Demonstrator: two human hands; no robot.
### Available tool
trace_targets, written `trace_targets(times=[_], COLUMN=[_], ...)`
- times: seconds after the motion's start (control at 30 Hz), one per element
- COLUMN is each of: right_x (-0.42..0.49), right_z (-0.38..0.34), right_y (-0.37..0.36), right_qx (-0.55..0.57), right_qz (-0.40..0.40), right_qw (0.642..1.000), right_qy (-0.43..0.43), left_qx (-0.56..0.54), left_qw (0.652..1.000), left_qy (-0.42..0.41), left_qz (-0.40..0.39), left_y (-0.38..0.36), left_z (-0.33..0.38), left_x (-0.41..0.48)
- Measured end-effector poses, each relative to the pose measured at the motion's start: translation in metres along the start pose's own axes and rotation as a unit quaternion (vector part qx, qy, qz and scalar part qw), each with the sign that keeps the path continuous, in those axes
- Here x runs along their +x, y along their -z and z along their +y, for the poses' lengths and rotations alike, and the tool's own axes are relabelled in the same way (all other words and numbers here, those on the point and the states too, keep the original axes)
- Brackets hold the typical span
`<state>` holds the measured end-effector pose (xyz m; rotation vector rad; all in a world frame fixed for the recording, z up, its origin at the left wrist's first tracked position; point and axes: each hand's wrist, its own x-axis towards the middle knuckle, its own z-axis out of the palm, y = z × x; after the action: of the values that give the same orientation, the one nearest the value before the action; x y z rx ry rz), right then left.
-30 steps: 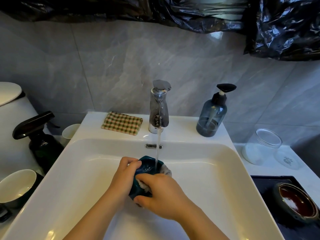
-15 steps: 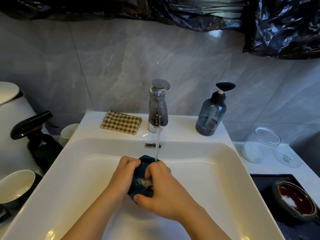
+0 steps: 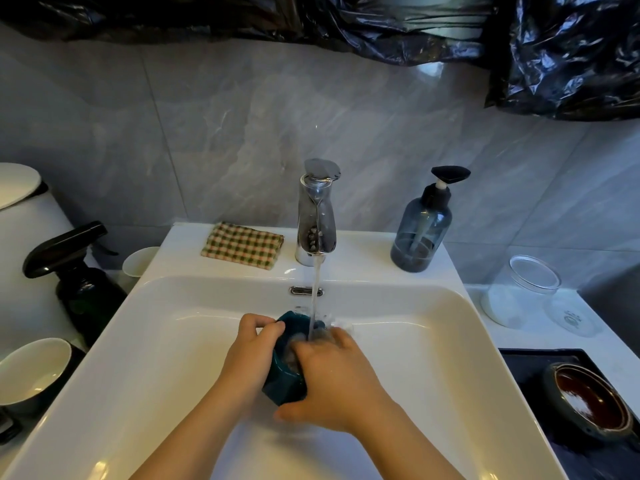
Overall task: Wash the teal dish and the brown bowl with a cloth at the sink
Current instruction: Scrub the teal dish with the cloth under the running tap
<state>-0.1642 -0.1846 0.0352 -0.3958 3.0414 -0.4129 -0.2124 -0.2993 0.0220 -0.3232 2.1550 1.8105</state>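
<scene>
Fingers (image 3: 268,328) of left hand (image 3: 251,355) curl over the rim of the teal dish (image 3: 282,384), gripping it above the white sink (image 3: 166,341) basin. Right hand (image 3: 334,379) covers the dish's right side, fingers pushed down into it, thumb under the base; grip closed on the dish wall, though fingertips are hidden inside. Cloth (image 3: 292,353) barely visible, just a greyish wet patch in the dish mouth, blurred by running water (image 3: 314,299) from the chrome faucet (image 3: 317,216); cannot tell which fingers pinch it. Most of the dish body is blocked by both hands. Brown bowl (image 3: 590,403) sits far right on a dark tray (image 3: 530,365) on the bench, well apart from sink, its right side close to the frame edge. Checked cloth (image 3: 242,244) folded on sink ledge left of faucet, soap dispenser (image 3: 420,233) right of it. Spray bottle (image 3: 74,271) and white bowl (image 3: 31,370) at left, the bowl cut off by the frame.
</scene>
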Motion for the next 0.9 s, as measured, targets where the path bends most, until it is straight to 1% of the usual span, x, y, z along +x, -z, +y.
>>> trace_targets(times=[0.07,0.17,0.23,0.3,0.4,0.47,0.57,0.63,0.7,0.8,0.9], right_x=[0.000,-0.001,-0.002,-0.002,-0.003,-0.004,-0.004,-0.004,-0.003,-0.004,-0.003], right_z=[-0.001,-0.002,-0.002,-0.001,0.003,0.007,0.012,0.014,0.019,0.022,0.019], right_y=[0.004,0.012,0.018,0.021,0.024,0.025,0.023,0.022,0.022,0.025,0.026], right_qx=[-0.015,0.032,0.058,0.083,0.137,0.184,0.253,0.300,0.358,0.448,0.543], right_qz=[-0.002,-0.004,-0.008,-0.008,-0.019,-0.024,-0.009,0.008,0.042,0.085,0.098], right_qw=[1.000,0.999,0.998,0.996,0.990,0.980,0.960,0.944,0.917,0.865,0.801], right_qy=[-0.003,0.019,0.031,0.025,-0.024,-0.065,-0.115,-0.140,-0.172,-0.209,-0.233], left_qx=[-0.016,-0.051,-0.094,-0.123,-0.118,-0.104,-0.100,-0.110,-0.110,-0.092,-0.113], left_qw=[1.000,0.998,0.992,0.982,0.974,0.973,0.969,0.966,0.968,0.978,0.979], left_qy=[0.004,0.025,0.066,0.113,0.146,0.138,0.120,0.102,0.078,0.020,-0.031], left_qz=[0.003,-0.017,-0.056,-0.089,-0.126,-0.154,-0.192,-0.209,-0.212,-0.188,-0.168], left_y=[0.001,0.004,0.005,0.005,0.003,0.002,-0.001,-0.002,-0.003,-0.007,-0.010], left_z=[0.000,0.001,0.001,0.001,-0.001,-0.002,-0.001,0.001,0.001,0.002,0.008], left_x=[0.001,0.001,0.000,-0.003,-0.005,-0.005,-0.007,-0.009,-0.010,-0.010,-0.011])
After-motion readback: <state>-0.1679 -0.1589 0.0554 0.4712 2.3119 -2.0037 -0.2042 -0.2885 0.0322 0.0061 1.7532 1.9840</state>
